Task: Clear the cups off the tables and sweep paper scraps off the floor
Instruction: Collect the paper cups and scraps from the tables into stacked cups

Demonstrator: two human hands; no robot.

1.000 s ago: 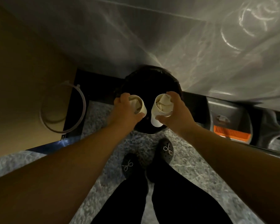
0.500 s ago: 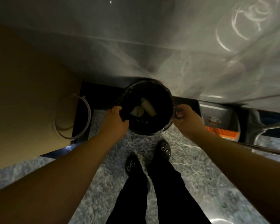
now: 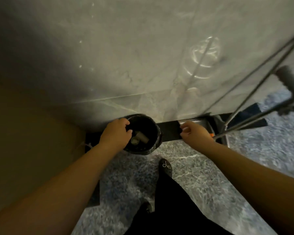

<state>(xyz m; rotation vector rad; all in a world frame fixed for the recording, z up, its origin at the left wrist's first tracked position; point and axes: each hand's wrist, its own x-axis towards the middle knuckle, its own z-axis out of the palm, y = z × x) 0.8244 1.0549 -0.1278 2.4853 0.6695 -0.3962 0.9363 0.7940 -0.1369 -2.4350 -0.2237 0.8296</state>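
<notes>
A round black bin [image 3: 157,133] stands on the floor against the wall. Two paper cups lie inside it: one on its side [image 3: 143,137], the other [image 3: 135,141] just left of it. My left hand [image 3: 115,133] lies over the bin's left rim with its fingers curled round the edge. My right hand [image 3: 194,133] hovers to the right of the bin, apart from it. Its fingers are loosely curled and hold nothing.
A dustpan with an orange edge [image 3: 211,135] and a long metal handle [image 3: 261,85] leans by the wall at the right. A brown cabinet side [image 3: 24,133] stands at the left. My shoe [image 3: 166,167] is on the grey marbled floor [image 3: 253,158] below the bin.
A second ago each hand held a cup over the bin; both cups now lie inside it. My right hand has left the bin's right rim and moved right.
</notes>
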